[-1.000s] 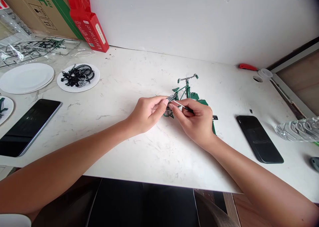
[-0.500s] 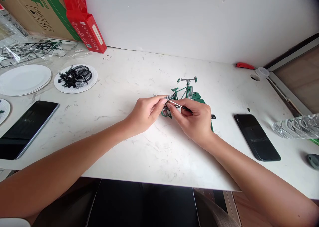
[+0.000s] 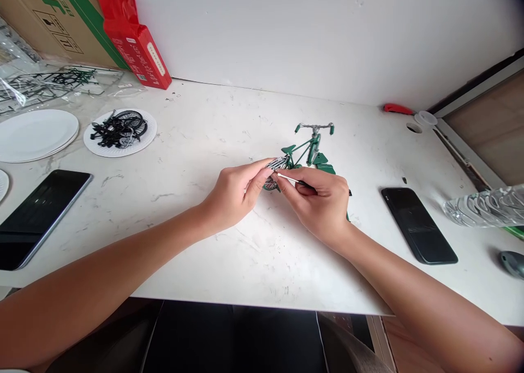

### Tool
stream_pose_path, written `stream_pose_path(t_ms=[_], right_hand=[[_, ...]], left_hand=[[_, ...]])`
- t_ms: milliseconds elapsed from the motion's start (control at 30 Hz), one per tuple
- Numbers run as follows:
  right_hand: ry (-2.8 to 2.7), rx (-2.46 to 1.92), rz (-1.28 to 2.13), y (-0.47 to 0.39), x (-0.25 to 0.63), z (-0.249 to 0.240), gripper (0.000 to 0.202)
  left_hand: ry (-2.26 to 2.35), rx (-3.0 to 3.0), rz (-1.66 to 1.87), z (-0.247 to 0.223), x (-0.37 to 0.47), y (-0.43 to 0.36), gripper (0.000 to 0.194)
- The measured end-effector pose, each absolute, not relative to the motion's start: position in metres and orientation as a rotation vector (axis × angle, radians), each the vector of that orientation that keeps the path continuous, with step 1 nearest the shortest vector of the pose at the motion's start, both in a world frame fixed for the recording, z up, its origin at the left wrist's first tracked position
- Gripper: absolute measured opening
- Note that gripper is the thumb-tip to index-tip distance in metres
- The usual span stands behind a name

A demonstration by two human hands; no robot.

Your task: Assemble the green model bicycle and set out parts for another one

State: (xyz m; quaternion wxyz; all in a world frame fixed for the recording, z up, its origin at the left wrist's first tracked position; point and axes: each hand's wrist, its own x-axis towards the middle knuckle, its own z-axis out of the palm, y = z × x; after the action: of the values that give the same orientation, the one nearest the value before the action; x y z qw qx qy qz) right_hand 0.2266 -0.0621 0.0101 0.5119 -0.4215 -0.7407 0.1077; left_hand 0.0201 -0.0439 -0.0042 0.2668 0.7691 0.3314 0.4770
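A small green model bicycle [image 3: 308,148] stands on the white table [image 3: 254,253], its grey handlebar at the far end. My left hand [image 3: 235,191] pinches the silver rear rack and wheel end of the bicycle between thumb and fingers. My right hand [image 3: 321,203] holds a thin screwdriver [image 3: 291,178] with its metal tip against that same rear part. The bicycle's rear wheel is partly hidden behind my fingers. Green pieces lie behind my right hand.
A black phone [image 3: 418,224] lies to the right, another phone [image 3: 36,215] at the left. A paper plate [image 3: 144,139] with black bicycle parts, empty white plates [image 3: 35,134], plastic bags, a red box [image 3: 137,48] and a clear bottle [image 3: 485,205] surround the spot.
The handlebar has turned and the bicycle has shifted slightly right. Both hands stay on the rear end with the screwdriver. The view has drifted a little.
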Motion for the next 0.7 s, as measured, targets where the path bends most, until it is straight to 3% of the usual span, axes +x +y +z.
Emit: stream_pose_path(t_ms=[533, 700], right_hand=[[-1.817, -0.848, 0.194, -0.0582, 0.2334, 0.0093, 0.023], [-1.814, -0.904, 0.199, -0.059, 0.2342, 0.0075, 0.013]], left_hand=[[0.767, 1.879, 1.377, -0.0053, 0.0255, -0.0488, 0.034], [0.784, 1.992, 1.456, -0.0014, 0.0264, -0.0482, 0.031]])
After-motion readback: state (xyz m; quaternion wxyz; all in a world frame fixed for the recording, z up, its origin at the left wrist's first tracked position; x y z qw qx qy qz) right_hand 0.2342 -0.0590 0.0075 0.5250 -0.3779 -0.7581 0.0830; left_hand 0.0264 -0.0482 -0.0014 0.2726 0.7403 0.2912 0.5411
